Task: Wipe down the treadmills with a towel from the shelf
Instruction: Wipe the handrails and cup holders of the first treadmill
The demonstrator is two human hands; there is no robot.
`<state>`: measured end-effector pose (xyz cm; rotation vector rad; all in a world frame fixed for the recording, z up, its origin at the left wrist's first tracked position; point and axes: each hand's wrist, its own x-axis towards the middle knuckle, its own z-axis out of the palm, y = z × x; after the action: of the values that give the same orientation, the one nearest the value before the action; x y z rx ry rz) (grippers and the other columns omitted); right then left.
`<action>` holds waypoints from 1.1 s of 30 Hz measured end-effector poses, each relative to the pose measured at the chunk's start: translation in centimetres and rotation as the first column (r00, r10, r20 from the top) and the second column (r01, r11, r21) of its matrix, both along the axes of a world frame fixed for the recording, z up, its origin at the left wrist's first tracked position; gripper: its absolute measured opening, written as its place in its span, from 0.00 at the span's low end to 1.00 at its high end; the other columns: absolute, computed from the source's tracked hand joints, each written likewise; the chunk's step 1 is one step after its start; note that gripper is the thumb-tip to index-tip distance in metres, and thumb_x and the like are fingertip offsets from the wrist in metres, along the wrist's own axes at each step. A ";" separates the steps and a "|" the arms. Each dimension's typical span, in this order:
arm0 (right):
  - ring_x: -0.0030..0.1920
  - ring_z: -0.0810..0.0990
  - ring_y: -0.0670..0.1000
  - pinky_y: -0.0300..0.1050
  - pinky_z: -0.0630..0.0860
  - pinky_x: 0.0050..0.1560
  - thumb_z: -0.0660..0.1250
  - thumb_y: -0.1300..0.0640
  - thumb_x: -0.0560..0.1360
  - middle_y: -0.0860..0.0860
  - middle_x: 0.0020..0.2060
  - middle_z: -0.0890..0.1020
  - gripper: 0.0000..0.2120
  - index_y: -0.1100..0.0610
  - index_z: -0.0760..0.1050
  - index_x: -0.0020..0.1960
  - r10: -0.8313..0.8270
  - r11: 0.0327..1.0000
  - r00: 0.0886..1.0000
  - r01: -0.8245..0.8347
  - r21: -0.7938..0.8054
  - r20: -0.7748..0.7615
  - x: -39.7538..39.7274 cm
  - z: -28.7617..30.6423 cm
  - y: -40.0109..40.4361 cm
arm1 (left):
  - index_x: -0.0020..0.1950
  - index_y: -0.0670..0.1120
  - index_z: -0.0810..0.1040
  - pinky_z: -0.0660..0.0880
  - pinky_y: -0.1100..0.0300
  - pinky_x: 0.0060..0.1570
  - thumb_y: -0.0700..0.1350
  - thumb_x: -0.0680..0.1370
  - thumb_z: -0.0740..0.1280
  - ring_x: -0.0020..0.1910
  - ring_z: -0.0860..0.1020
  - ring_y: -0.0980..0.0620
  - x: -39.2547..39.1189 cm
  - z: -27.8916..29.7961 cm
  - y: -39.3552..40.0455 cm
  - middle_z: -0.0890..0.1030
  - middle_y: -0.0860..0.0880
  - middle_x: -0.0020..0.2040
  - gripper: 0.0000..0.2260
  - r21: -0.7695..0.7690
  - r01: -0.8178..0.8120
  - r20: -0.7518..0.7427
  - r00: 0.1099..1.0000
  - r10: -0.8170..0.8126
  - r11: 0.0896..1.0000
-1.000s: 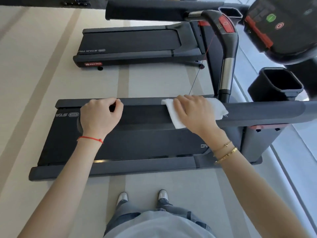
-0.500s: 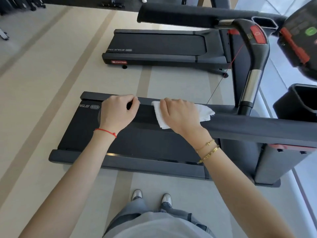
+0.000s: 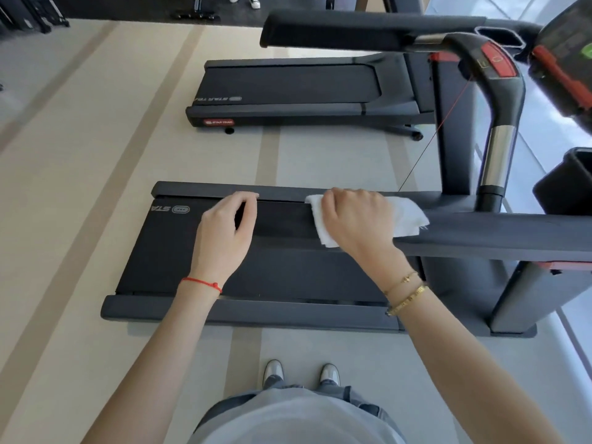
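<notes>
I stand beside the near treadmill (image 3: 288,277), its black belt below my arms. Its dark grey handrail (image 3: 496,233) runs from the right edge toward the middle. My right hand (image 3: 358,219) holds a white towel (image 3: 408,216) down on the rail, fingers curled over the cloth. Part of the towel sticks out to the right of the hand and a corner hangs below it. My left hand (image 3: 221,235) is curled in a C round the rail's left end, with a dark gap between thumb and fingers.
A second treadmill (image 3: 288,88) lies beyond, parallel to the near one, with a strip of floor between. At right stand the curved upright (image 3: 498,155), a console (image 3: 563,59) with red parts, and a black cup holder (image 3: 563,184). A thin red cord (image 3: 448,113) hangs by the upright.
My right hand slid the towel left along the rail, away from the upright. My left hand's curl loosened. The view shifted left, so the treadmills sit further right.
</notes>
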<state>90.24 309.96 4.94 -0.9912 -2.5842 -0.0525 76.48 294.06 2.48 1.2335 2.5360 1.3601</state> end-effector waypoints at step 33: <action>0.30 0.65 0.55 0.46 0.53 0.35 0.57 0.55 0.80 0.48 0.26 0.66 0.18 0.57 0.62 0.32 0.110 0.991 0.992 -0.114 -0.065 -0.056 -4.6 0.5 -4.8 | 0.64 0.43 0.76 0.74 0.55 0.59 0.41 0.83 0.58 0.58 0.78 0.52 -1.9 0.3 -3.5 0.80 0.50 0.59 0.13 -0.025 0.179 -0.040 0.983 -0.180 0.983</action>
<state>85.68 305.13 5.41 -0.8567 -2.6043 0.0900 74.54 290.59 2.80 1.4610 2.3883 1.2789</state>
